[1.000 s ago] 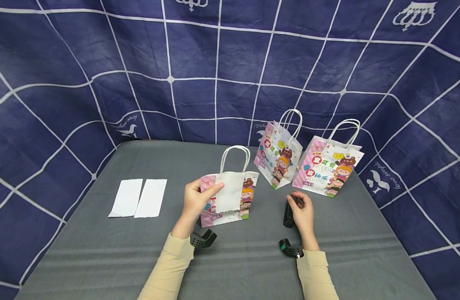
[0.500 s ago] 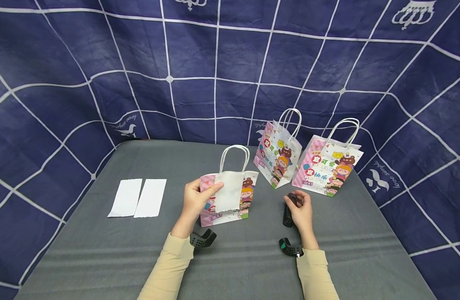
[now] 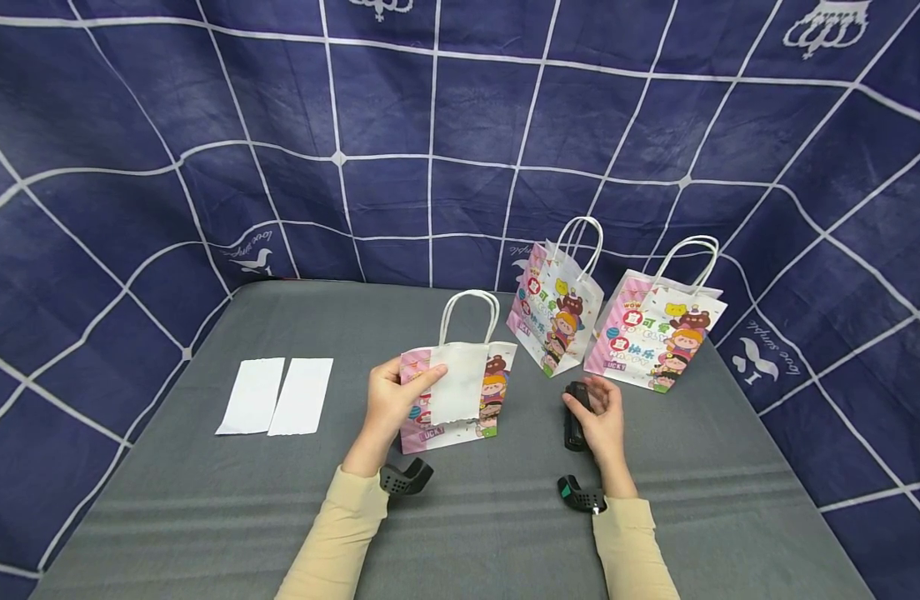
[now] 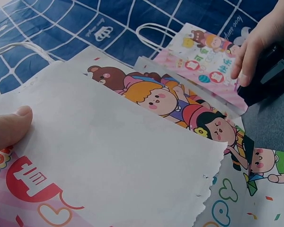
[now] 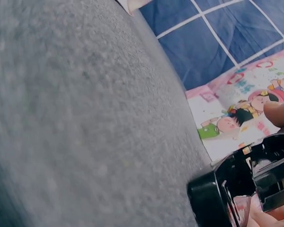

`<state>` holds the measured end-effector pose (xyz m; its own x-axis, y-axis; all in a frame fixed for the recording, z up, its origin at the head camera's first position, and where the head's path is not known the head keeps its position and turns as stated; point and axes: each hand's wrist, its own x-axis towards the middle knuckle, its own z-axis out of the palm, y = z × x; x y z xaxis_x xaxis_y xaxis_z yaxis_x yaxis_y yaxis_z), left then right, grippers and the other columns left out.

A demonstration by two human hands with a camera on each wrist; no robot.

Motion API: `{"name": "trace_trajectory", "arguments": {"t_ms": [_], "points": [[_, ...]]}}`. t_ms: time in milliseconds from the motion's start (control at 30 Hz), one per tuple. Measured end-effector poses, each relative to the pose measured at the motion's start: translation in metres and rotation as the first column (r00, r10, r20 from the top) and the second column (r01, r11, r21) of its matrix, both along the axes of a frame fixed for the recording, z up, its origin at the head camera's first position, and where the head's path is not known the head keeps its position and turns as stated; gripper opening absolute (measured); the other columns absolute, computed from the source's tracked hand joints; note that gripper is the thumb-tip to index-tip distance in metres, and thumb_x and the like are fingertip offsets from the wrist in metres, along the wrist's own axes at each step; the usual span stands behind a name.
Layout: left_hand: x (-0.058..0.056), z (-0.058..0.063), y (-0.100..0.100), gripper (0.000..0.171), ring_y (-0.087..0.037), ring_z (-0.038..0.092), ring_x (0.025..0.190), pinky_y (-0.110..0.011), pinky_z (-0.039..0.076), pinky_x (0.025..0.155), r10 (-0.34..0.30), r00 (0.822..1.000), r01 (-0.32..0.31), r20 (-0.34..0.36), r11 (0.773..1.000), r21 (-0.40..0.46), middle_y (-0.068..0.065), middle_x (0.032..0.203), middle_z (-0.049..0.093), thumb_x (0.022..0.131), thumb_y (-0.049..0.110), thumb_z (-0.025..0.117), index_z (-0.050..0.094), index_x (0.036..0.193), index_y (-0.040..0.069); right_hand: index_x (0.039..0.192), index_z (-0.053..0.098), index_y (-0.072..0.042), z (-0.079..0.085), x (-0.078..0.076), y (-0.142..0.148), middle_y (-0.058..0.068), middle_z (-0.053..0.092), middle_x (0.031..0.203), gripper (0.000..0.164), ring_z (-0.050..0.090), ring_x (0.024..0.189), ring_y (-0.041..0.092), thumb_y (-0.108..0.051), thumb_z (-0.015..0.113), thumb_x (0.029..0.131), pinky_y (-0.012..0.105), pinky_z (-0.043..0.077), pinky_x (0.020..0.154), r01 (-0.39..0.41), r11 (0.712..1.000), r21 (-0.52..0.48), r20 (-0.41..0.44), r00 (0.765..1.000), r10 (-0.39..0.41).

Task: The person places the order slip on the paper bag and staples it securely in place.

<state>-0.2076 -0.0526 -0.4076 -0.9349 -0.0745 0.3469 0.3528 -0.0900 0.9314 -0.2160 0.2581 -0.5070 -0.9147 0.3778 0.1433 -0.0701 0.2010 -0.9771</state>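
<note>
My left hand (image 3: 397, 396) grips a small paper gift bag (image 3: 493, 400) with pink edges and cartoon figures. Its thumb presses a blank white paper slip (image 3: 457, 383) flat against the bag's front, near the top. The bag's white twisted handles (image 3: 471, 302) stand up above the slip. To the right, my right hand (image 3: 604, 425) holds a black stapler (image 3: 575, 425), thumb on one side and fingers on the other. In the right wrist view the stapler (image 5: 210, 196) shows at the lower right, partly covered by fingers. The left fingers behind the bag are hidden.
Two matching gift bags stand at the back right, one upright bag (image 3: 561, 312) beside another (image 3: 658, 333). Two white slips lie at the left, one slip (image 3: 253, 396) next to another (image 3: 302, 396). The grey table (image 3: 490, 533) meets a blue checked cloth (image 3: 385, 200) behind.
My right hand and the stapler have shifted slightly forward and left, and the stapler has turned a little. My left hand, the bag and the slip have stayed in place.
</note>
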Motion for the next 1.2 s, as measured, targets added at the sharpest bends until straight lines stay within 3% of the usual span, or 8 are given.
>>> {"name": "trace_trajectory", "arguments": {"t_ms": [167,400,600,800,900,1033,1200], "points": [[0.000,0.000,0.000,0.016,-0.014,0.059,0.053,-0.026,0.048,0.044,0.009,1.000,-0.009,0.001,1.000,-0.013,0.002,0.062,0.064,0.076,0.000,0.076,0.067,0.083,-0.011,0.142,0.034,-0.003,0.005,0.000,-0.007,0.018,0.051,0.133,0.069,0.054,0.109,0.014,-0.009,0.072,0.083,0.009,0.043,0.077,-0.021,0.996,-0.090,0.141,0.989,0.034],[0.000,0.000,0.000,0.016,-0.014,0.060,0.053,-0.026,0.049,0.045,0.015,1.000,-0.015,0.007,1.000,-0.015,0.002,0.062,0.064,0.076,0.000,0.076,0.067,0.083,-0.011,0.144,0.028,0.001,0.006,-0.001,-0.015,0.019,0.039,0.142,0.075,0.044,0.120,0.019,0.004,0.068,0.082,0.013,0.043,0.084,-0.132,0.944,-0.303,0.078,0.983,0.163],[0.001,0.000,0.001,0.016,-0.014,0.060,0.054,-0.027,0.049,0.045,0.012,1.000,-0.012,0.006,1.000,-0.010,0.003,0.063,0.064,0.076,0.000,0.076,0.067,0.083,-0.011,0.145,0.026,-0.002,0.005,0.001,-0.018,0.020,0.040,0.141,0.077,0.055,0.106,0.006,0.000,0.069,0.081,0.018,0.047,0.082,-0.196,0.905,-0.377,0.126,0.957,0.260],[0.000,0.000,0.000,0.016,-0.016,0.061,0.054,-0.028,0.050,0.045,0.005,1.000,-0.005,0.001,1.000,-0.001,0.002,0.063,0.064,0.077,0.000,0.075,0.067,0.083,-0.012,0.146,0.020,-0.001,0.003,0.001,-0.020,0.026,0.030,0.144,0.073,0.064,0.099,0.017,0.007,0.061,0.086,0.034,0.051,0.084,-0.354,0.825,-0.440,-0.071,0.930,0.361],[0.001,-0.001,0.000,0.016,-0.015,0.060,0.053,-0.026,0.049,0.045,0.012,1.000,-0.012,0.003,1.000,-0.005,0.003,0.063,0.064,0.076,0.000,0.076,0.067,0.082,-0.011,0.146,0.017,0.000,0.004,0.002,-0.023,0.028,0.028,0.142,0.071,0.065,0.095,0.018,0.009,0.056,0.088,0.034,0.052,0.081,-0.409,0.803,-0.432,-0.124,0.910,0.397],[0.001,-0.001,-0.001,0.016,-0.015,0.059,0.053,-0.026,0.048,0.044,0.019,1.000,-0.019,0.005,1.000,-0.007,0.003,0.062,0.063,0.076,0.000,0.076,0.067,0.082,-0.012,0.144,0.020,0.005,0.009,0.003,-0.029,0.026,0.044,0.132,0.070,0.065,0.089,0.015,0.011,0.056,0.085,0.027,0.052,0.078,-0.415,0.814,-0.407,-0.108,0.906,0.408],[0.001,0.000,0.000,0.017,-0.016,0.062,0.055,-0.029,0.051,0.047,-0.012,1.000,0.012,0.016,1.000,0.017,0.001,0.065,0.065,0.077,0.000,0.075,0.066,0.085,-0.012,0.139,0.029,0.010,0.021,0.006,-0.039,0.012,0.059,0.108,0.061,0.064,0.085,0.015,0.011,0.052,0.082,0.024,0.052,0.076,-0.401,0.835,-0.376,-0.087,0.913,0.399]]}}
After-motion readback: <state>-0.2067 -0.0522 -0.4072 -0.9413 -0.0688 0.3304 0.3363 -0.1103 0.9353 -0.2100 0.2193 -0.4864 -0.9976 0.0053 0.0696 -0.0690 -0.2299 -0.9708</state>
